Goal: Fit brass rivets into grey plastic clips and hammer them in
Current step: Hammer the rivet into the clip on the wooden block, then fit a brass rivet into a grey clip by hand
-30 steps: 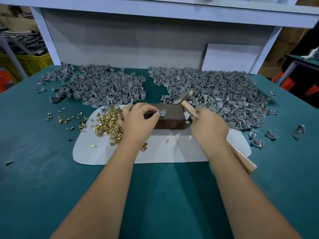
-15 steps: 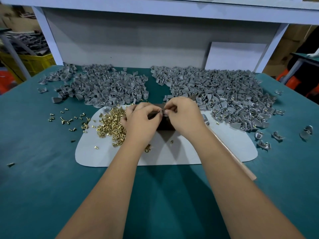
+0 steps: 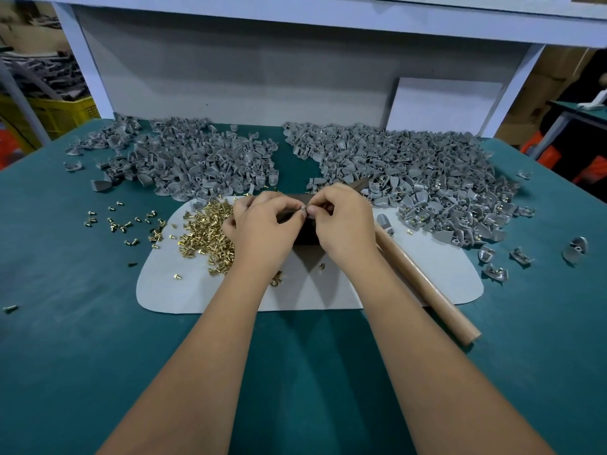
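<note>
A teal table [image 3: 98, 356] fills the view, backed by a white frame with a grey panel [image 3: 246, 77] along its far side. On the table's far half lie two broad heaps of grey clips: one on the left [image 3: 197, 162], one on the right [image 3: 427, 178], the right heap showing brass specks among its pieces. A few loose clips [image 3: 492, 270] sit apart on the near right.

A pale mat [image 3: 184, 284] lies in the middle of the table. On its left part is a pile of brass rivets [image 3: 203, 234], with more rivets scattered [image 3: 131, 224] on the table to the left. A dark block [image 3: 305, 234] stands at the mat's centre, mostly hidden by the hands. A hammer lies on the mat's right, its wooden handle [image 3: 427, 287] running toward the near right and off the mat's edge; its head is hidden.

Both hands meet above the block. The left hand [image 3: 262, 231] and the right hand [image 3: 345, 221] have their fingers curled, thumbs and forefingers pinching one small grey clip [image 3: 303, 209] between them. Whether a rivet is in it is too small to tell.
</note>
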